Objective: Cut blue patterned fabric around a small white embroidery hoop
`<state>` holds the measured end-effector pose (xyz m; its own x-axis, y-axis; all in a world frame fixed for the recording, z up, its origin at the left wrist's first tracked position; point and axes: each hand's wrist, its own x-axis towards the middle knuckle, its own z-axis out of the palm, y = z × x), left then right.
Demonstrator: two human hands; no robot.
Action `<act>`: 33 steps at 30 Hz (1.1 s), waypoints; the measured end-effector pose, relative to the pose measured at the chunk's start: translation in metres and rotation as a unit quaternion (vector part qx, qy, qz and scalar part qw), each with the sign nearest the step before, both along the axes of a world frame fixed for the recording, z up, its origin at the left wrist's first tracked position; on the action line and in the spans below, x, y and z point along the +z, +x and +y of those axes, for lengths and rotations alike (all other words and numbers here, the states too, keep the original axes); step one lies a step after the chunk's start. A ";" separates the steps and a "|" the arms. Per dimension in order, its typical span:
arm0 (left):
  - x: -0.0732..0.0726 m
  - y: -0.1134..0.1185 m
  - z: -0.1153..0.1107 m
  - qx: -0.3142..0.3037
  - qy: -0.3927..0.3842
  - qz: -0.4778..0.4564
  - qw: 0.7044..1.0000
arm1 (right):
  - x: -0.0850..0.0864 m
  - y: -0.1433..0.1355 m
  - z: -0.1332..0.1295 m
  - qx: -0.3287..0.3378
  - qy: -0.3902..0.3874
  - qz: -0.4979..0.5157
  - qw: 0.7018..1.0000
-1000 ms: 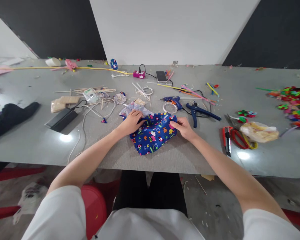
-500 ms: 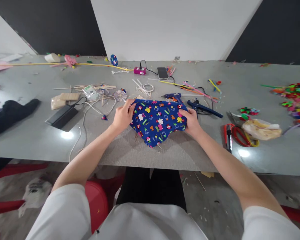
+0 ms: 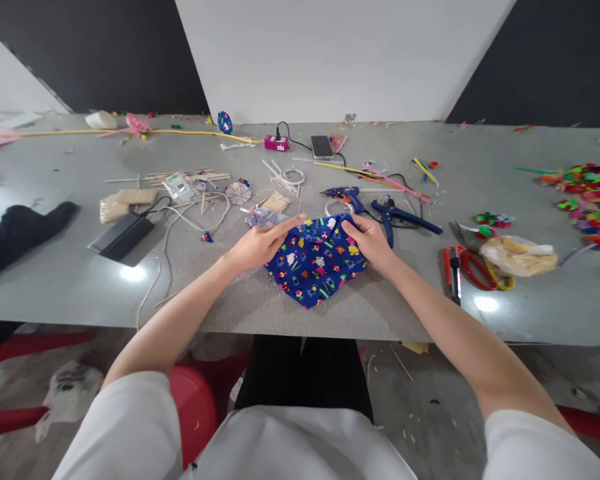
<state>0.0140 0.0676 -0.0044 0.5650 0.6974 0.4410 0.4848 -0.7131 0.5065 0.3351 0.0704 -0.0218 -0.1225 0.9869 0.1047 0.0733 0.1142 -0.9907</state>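
Observation:
A blue cloth [image 3: 317,263] printed with small colourful figures hangs between my hands above the front part of the table. Its lower corner points toward me and its top edge is folded over. My left hand [image 3: 260,245] grips the left end, with the index finger stretched along the top edge. Pale underside of the cloth shows behind that hand. At the right end, my right hand [image 3: 370,241] pinches the cloth with the thumb on the near face. Just beyond the cloth lie a white ring [image 3: 339,208], a blue glue gun [image 3: 347,195] and dark blue pliers [image 3: 405,217].
To the right are scissors [image 3: 480,272], a red utility knife [image 3: 453,273] and a bundle of colourful pipe-cleaner pieces [image 3: 593,200]. Wooden sticks [image 3: 170,177], a black adapter [image 3: 123,237] and a white cable [image 3: 166,267] lie left. A phone [image 3: 322,147] rests behind.
The cloth's top edge has folded toward me, uncovering the white ring and a small wooden piece behind it. My left hand has moved right and lower, its index finger now extended.

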 end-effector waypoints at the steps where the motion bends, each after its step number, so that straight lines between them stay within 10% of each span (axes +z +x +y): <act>1: 0.002 0.002 0.000 0.007 -0.020 -0.014 1.000 | 0.001 0.001 0.000 -0.006 0.022 -0.016 1.000; 9: 0.009 0.014 0.007 -0.019 -0.351 -0.166 0.921 | 0.000 0.008 0.003 0.012 0.056 -0.022 0.998; 20: 0.007 0.025 -0.003 -0.018 -0.440 -0.103 0.892 | 0.020 0.002 -0.015 0.187 0.004 -0.045 0.981; 33: 0.001 0.052 -0.033 -0.127 -0.043 0.019 0.991 | 0.012 -0.017 -0.017 0.137 -0.036 -0.020 0.990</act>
<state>0.0659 0.0344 -0.0033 0.7418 0.5648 0.3614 0.3148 -0.7692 0.5561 0.3183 0.0537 -0.0100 -0.3888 0.9210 0.0240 0.0897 0.0638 -0.9939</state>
